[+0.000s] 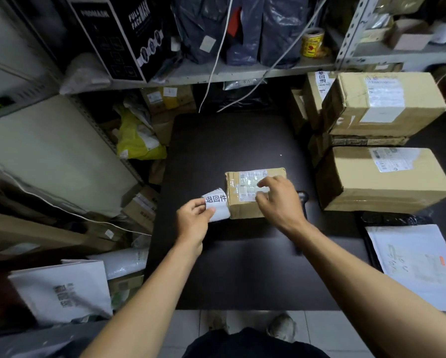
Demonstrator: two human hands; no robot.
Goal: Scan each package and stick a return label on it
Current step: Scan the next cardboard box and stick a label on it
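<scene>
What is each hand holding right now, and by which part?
Left hand pinches the white return label by its near-left edge. Right hand rests on the small brown cardboard package, grip unclear.

I see bare dark table (229, 140) beyond the small box (245, 205) and more on my side of it, open to either hand. Stacked cartons (382, 177) wall off the right edge, a white mailer (418, 267) covers the near right corner, and a shelf (216, 72) overhangs the far edge.
</scene>
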